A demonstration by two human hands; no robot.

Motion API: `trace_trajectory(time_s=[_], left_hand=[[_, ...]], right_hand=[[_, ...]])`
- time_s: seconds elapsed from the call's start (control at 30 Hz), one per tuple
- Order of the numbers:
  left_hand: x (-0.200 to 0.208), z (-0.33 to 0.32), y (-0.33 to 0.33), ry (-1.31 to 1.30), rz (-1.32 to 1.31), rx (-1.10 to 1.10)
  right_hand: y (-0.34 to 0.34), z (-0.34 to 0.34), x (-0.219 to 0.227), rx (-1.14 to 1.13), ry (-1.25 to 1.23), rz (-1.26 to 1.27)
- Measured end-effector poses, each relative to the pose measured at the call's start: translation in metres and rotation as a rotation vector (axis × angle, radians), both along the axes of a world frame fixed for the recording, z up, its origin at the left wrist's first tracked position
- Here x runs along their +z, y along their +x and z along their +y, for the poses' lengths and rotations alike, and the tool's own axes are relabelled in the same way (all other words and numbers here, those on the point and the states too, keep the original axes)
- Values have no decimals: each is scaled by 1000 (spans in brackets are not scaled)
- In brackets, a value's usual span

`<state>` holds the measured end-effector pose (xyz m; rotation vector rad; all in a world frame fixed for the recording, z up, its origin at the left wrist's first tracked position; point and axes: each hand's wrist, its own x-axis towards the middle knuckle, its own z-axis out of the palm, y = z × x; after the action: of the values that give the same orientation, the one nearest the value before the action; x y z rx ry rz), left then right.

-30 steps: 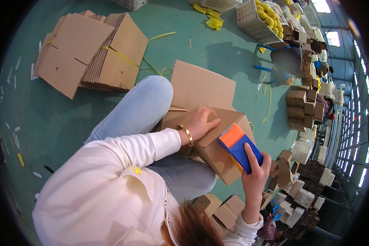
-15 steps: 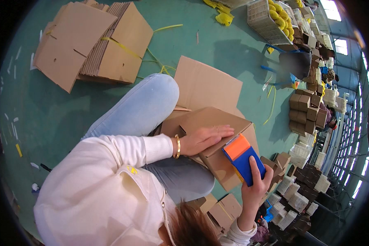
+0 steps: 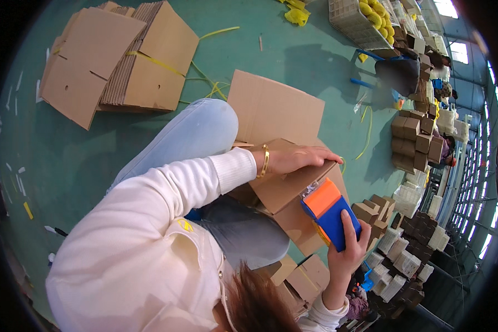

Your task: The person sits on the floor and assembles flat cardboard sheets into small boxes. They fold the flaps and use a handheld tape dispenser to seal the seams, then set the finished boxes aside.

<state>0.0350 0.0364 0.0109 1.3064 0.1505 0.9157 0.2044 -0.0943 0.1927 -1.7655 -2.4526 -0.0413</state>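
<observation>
Far L, a stack of flat cardboard (image 3: 155, 88) stood on the floor (image 3: 66, 166), a yellow strap (image 3: 156, 64) across it, prob. to keep it tog. Mid-scene, the cardboard box (image 3: 285, 188) was right by my bent legs (image 3: 191, 130), prob. for easy reach. My L hand (image 3: 296, 159) lay palm-down on its top, fingers (image 3: 325, 155) stretched out, gripping nothing, tips at the box's R edge, I'd guess to steady it. To the R, my R hand (image 3: 348, 249) had its fingers closed round the blue-and-orange tape dispenser (image 3: 332, 213), index along its body, prob. for control; orange end twd. the box, contact unclear.
</observation>
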Motion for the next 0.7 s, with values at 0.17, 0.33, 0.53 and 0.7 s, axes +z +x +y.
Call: trace_trajectory(time_s=[0.17, 0.33, 0.53, 0.7], left_hand=[[-8, 1, -2, 56, 31, -144], [2, -7, -3, 47, 56, -128], [-2, -8, 2, -55, 22, -105], [-14, -7, 18, -171, -112, -112]], right_hand=[[13, -7, -2, 15, 19, 32], [21, -19, -3, 41, 56, 34], [20, -17, -5, 55, 75, 41], [18, -15, -8, 49, 105, 60]])
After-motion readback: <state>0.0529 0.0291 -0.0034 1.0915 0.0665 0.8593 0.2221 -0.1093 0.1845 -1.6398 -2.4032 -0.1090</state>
